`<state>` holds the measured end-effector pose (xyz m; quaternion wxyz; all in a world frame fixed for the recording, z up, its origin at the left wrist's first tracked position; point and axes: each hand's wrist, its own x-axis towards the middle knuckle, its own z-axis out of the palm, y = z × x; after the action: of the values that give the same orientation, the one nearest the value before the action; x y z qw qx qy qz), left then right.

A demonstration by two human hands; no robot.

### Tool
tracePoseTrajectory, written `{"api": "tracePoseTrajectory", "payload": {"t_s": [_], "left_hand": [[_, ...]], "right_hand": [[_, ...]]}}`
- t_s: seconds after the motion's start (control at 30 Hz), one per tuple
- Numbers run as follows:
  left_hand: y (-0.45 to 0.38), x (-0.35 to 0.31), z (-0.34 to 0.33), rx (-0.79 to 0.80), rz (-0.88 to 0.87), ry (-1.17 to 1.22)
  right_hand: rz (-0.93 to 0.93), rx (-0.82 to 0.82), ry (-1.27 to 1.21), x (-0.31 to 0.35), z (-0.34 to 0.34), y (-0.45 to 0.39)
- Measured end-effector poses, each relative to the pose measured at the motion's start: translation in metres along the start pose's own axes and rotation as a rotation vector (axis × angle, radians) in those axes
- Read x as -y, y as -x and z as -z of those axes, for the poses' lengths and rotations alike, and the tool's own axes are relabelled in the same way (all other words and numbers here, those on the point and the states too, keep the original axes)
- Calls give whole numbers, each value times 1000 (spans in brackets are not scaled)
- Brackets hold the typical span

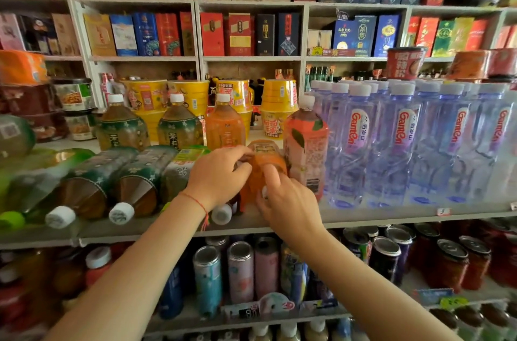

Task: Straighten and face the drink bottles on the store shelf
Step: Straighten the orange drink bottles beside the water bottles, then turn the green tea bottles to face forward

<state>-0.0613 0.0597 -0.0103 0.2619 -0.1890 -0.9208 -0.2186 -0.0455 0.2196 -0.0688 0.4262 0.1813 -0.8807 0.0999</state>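
At frame centre, the left hand (pixel 221 173) and right hand (pixel 282 201) both grip an orange drink bottle (pixel 263 161) lying on the shelf (pixel 391 214), seemingly mid-lift. Next, it needs standing upright, label forward. Right, water bottles (pixel 355 145) read "Ganten".

A: Where is the lying bottle (pixel 261 170) sitting on the shelf (pixel 391 214)?

B: At centre, between both hands: left hand (pixel 221 175) lying at its 9 o'clock, right hand (pixel 282 201) at its 5 o'clock.

A: And its neighbours?

B: Toppled bottles (pixel 112 184) are lying at 9 o'clock; an upright bottle (pixel 306 145) is standing just beside it at 3 o'clock, water bottles (pixel 405 145) beyond. Cup tubs (pixel 277 105) are standing behind, at 12 o'clock; cans (pixel 240 270) are standing on the shelf below.
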Motion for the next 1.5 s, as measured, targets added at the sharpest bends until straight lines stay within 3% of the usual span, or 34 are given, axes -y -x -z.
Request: {"api": "tracePoseTrajectory", "payload": {"t_s": [0.23, 0.3, 0.43, 0.77, 1.0, 1.1, 1.23, 1.33, 1.4, 1.5], "left_hand": [[-1, -4, 0, -31, 18, -9], [-2, -4, 0, -29, 18, -12], [0, -4, 1, -29, 9, -2], [-1, -1, -2, -16, 5, 40], [0, 1, -3, -11, 4, 67], [7, 3, 10, 66, -36, 74], [16, 31, 39, -106, -83, -227], [25, 54, 45, -110, -20, -312], [33, 62, 42, -154, -29, -269], [38, 69, 36, -211, -27, -178]], "right_hand": [[-35, -263, -46, 3, 34, -69], [-106, -229, 21, 3, 39, -96], [-173, 55, 249, 5, 30, -139], [-158, -227, 103, 15, -7, -108], [-194, -85, 106, 9, -21, -121], [-143, 5, 211, 0, -26, -117], [31, -186, -243, 17, -4, -77], [194, 15, -435, 33, 7, -43], [301, 163, -328, 37, 4, -26], [383, 181, -178, 34, -11, -15]]}}
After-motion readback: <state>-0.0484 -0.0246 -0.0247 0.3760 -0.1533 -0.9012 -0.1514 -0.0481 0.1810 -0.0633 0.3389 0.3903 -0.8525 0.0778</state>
